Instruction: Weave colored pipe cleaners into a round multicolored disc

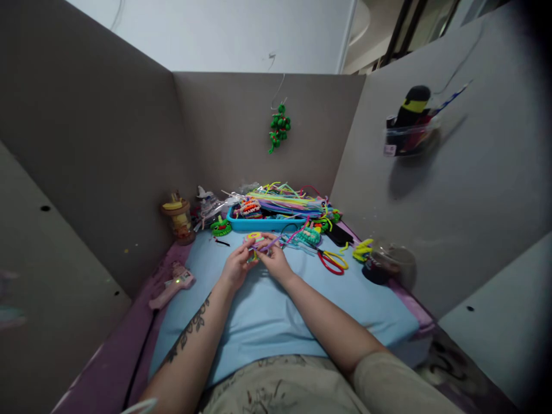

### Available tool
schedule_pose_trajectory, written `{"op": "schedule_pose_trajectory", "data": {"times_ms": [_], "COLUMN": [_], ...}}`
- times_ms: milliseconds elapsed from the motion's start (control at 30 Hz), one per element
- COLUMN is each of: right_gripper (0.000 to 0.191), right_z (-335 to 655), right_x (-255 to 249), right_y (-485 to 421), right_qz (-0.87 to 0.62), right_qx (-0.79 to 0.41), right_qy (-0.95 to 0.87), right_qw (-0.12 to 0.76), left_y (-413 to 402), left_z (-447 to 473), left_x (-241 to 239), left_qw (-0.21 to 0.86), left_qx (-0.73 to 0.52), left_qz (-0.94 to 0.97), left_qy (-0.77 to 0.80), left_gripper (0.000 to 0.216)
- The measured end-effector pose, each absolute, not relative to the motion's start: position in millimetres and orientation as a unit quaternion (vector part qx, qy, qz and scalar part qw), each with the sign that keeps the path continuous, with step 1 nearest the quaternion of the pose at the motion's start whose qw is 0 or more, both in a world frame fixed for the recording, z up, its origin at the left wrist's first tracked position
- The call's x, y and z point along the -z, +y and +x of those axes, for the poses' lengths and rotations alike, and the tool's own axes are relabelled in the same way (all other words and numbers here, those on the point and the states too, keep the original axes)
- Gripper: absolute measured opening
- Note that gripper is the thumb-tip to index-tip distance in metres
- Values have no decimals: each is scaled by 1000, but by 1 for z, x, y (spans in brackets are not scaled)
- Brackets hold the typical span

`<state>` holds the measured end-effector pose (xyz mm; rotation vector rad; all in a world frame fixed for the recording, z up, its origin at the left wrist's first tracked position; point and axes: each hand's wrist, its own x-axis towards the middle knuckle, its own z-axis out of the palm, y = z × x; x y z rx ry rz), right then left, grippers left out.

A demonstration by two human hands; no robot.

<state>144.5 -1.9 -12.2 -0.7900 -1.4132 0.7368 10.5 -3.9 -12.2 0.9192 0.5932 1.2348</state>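
Observation:
My left hand point(237, 266) is closed on a small pink and yellow fuzzy pipe-cleaner piece point(254, 236), held just above the blue cloth point(267, 316). Close beside it, my right hand point(277, 263) pinches a purple pipe cleaner point(273, 244) that runs against the piece. Fingers cover part of both, so the exact join is hidden. A teal fuzzy piece point(309, 234) lies a little beyond the right hand. To the right rest scissors point(332, 262) with red and yellow handles.
A blue tray point(271, 224) heaped with pipe cleaners stands at the back, a green fuzzy piece point(221, 227) by its left corner. A pink glue gun point(173, 287) lies left. Jars point(179, 221) flank the table; grey panels enclose it. Green fuzzy pieces point(280, 126) hang behind.

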Motion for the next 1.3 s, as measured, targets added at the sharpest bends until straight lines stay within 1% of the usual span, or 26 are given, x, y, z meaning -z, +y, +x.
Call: {"op": "schedule_pose_trajectory", "data": {"times_ms": [133, 233, 467, 533, 667, 867, 1133, 1300], "right_gripper": [7, 8, 22, 22, 21, 23, 25, 27], "right_z": [145, 145, 139, 139, 142, 145, 144, 145], "right_x": [9, 11, 22, 22, 21, 22, 20, 22], "right_y": [-5, -2, 8, 9, 13, 18, 18, 20], "right_qz": [-371, -399, -385, -369, -361, -331, -340, -347], "right_qx": [-260, -251, -377, -399, -405, -485, -501, -505], "right_qy": [-611, -595, -489, -483, -453, -386, -369, -371], "right_qw": [649, 651, 686, 686, 708, 712, 705, 697], "left_y": [-3, -2, 0, 1, 4, 5, 5, 1], "left_z": [13, 14, 16, 16, 16, 16, 15, 16], "left_x": [14, 16, 21, 21, 22, 23, 23, 19], "left_qw": [654, 628, 578, 564, 543, 562, 577, 547], "left_qx": [-573, -586, -605, -616, -634, -635, -622, -615], "left_qz": [401, 403, 426, 428, 420, 398, 401, 450], "left_qy": [289, 317, 344, 346, 356, 351, 345, 347], "left_gripper": [46, 47, 48, 49, 46, 47, 48, 47]}}
